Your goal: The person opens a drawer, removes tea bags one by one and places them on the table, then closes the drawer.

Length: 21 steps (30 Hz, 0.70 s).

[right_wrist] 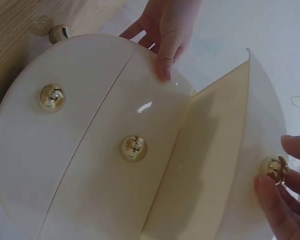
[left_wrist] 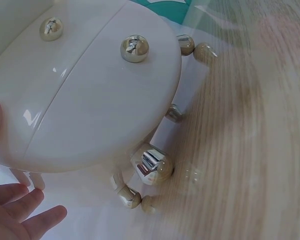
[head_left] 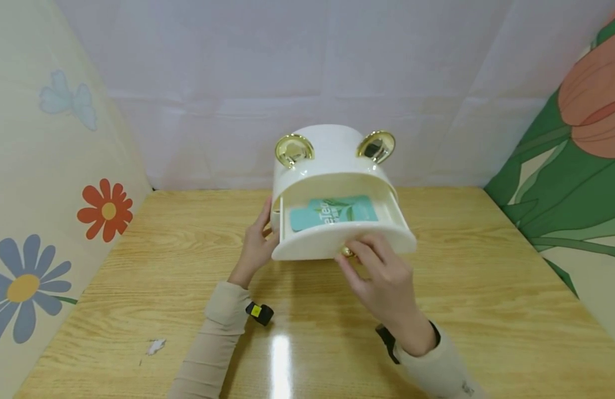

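Squarely within the right grip [head_left: 382,277], pinched together: the pulled-out drawer's [head_left: 304,243] gold knob [head_left: 346,251].

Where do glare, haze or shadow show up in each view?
Head view: a bright white glare streak on the table, nearer the camera than the white box; left wrist view: hazy overall, small glints on the box front, mirror-like knobs; right wrist view: one glint near the left hand, soft shading on the drawer.

Seemingly staged indoor spot: wood-grain table [head_left: 487,288], creased white backdrop [head_left: 227,55], flower-decorated side panels [head_left: 25,177].
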Available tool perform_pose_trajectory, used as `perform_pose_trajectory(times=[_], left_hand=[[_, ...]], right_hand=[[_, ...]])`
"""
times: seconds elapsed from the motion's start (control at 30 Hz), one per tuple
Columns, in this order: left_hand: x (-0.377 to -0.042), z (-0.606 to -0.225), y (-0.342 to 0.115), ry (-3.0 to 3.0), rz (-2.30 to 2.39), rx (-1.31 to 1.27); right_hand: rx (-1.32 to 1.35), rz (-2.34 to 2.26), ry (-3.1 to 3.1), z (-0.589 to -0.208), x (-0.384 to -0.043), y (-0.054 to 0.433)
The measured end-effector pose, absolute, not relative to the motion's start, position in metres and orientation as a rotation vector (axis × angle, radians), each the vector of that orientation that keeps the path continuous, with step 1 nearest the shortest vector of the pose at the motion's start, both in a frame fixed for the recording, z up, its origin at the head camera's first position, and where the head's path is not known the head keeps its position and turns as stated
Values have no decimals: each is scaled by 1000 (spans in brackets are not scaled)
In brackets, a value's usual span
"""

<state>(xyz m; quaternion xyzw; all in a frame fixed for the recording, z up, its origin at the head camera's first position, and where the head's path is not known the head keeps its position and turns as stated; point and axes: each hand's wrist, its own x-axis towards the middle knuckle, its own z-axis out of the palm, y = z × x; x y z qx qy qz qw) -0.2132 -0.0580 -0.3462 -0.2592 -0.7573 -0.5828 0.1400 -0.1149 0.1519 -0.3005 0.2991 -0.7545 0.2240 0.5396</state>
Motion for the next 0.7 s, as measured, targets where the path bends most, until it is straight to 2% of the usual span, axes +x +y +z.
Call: perform_pose_trajectory(times=[0.4,0.7], left_hand=[[-212,-344,-59,-2236,-1682,-719],[-210,-342,-59,-2248,-1675,-717]], right_hand=[[778,578,-1948,-251,-111,185],[1028,512,-2198,-205,-139,212]])
